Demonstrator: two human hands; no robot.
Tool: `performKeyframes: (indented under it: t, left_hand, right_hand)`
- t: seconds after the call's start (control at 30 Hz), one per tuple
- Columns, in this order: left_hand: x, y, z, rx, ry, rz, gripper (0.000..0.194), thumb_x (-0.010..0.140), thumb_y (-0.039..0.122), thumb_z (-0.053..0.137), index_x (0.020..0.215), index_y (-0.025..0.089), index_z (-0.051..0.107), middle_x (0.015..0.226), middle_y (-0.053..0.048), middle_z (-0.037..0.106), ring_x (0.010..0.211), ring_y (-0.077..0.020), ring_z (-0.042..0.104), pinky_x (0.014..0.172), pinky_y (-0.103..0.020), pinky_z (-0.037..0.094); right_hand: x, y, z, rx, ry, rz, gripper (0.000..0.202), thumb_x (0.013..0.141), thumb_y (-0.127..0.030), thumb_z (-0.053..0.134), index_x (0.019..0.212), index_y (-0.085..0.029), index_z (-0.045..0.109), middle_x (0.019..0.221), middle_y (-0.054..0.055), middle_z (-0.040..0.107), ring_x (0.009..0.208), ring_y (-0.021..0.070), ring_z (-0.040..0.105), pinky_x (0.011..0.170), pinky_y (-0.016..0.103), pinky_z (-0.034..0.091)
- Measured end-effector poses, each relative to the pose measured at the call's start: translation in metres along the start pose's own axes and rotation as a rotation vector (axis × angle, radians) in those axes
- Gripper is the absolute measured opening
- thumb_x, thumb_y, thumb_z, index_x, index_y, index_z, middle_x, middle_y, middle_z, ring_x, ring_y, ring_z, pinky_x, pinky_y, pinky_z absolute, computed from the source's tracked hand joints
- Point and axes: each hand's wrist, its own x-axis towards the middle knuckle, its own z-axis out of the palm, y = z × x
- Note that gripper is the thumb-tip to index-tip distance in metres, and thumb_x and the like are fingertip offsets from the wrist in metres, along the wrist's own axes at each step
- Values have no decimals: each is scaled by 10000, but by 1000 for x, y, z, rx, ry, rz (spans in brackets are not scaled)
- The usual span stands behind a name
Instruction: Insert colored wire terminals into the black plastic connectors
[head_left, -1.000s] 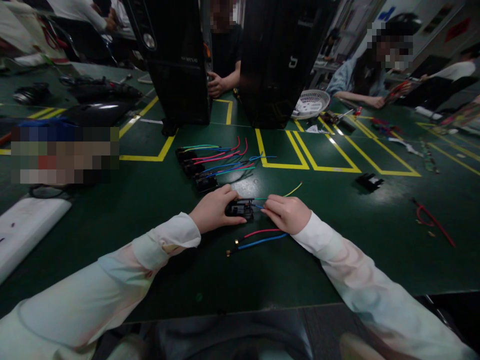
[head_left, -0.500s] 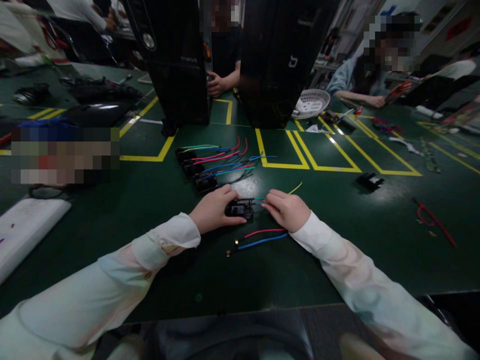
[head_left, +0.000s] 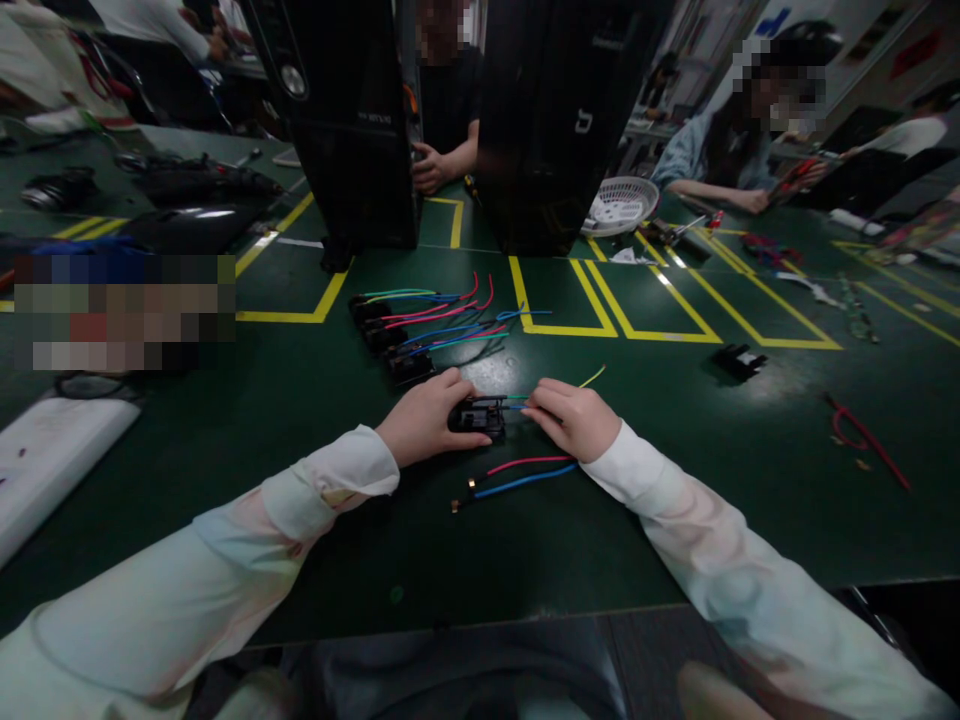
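Observation:
My left hand (head_left: pixel 426 415) grips a small black connector block (head_left: pixel 481 418) between thumb and fingers, low over the green table (head_left: pixel 420 560). Just right of it, my right hand (head_left: pixel 574 415) pinches green and blue wires that run out of the block; a yellow-green wire end (head_left: pixel 594 376) shows beyond the fingers. Below the hands lie a red wire (head_left: pixel 525 463) and a blue wire (head_left: pixel 521 483) with brass-coloured terminals at their left ends, their right ends hidden by my right hand. Several black blocks with coloured wires (head_left: pixel 409 370) lie in a row behind my left hand.
Two tall black computer cases (head_left: pixel 352 130) stand at the back, a person's hand between them. A white basket (head_left: pixel 621 205), a loose black block (head_left: pixel 739 362) and a red wire (head_left: pixel 870 445) are on the right. At left lies a white power strip (head_left: pixel 60 460). Another person sits back right.
Both hands keep the same hold on the block and the wires. The view has shifted very slightly.

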Motion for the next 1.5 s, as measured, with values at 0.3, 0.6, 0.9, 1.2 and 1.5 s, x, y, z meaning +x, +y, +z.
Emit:
performKeyframes:
  t: [0.3,0.6,0.9,1.2,1.5]
  left_hand:
    - [0,-2,2,-10,15,3,495,687,566,604,1013,198,548,947,-42,480,832,-204,532,721,-319,450]
    - [0,0,2,-26,23,-1,485,685,549,614,1010,193,554,946,-41,481,840,-207,533,733,-323,446]
    - [0,-1,1,-12,1,-1,478,694,546,607,1014,196,547,951,-40,477,844,-206,531,734,-320,445]
    - [0,0,-1,-23,-7,-5,480,691,543,612,1013,194,545,958,-41,479,853,-208,531,737,-323,448]
    - [0,0,0,-20,-3,-5,479,690,541,613,1019,199,549,952,-39,476,842,-203,530,731,-321,448]
  right_hand:
    - [0,-3,-3,87,64,-15,195,903,-241,396,745,-171,485,715,27,488,654,123,485,605,219,381]
    - [2,-2,-1,124,82,17,190,889,-228,421,708,-183,456,688,17,469,644,126,472,592,220,364]
    - [2,-3,0,141,82,32,200,877,-218,440,681,-181,447,668,11,466,628,123,469,584,219,356]
    - [2,-1,0,172,82,14,193,874,-224,462,686,-178,465,662,6,476,624,118,474,585,213,362]
    - [2,0,1,192,69,-18,194,873,-235,466,688,-179,476,656,7,485,622,119,484,585,213,371]
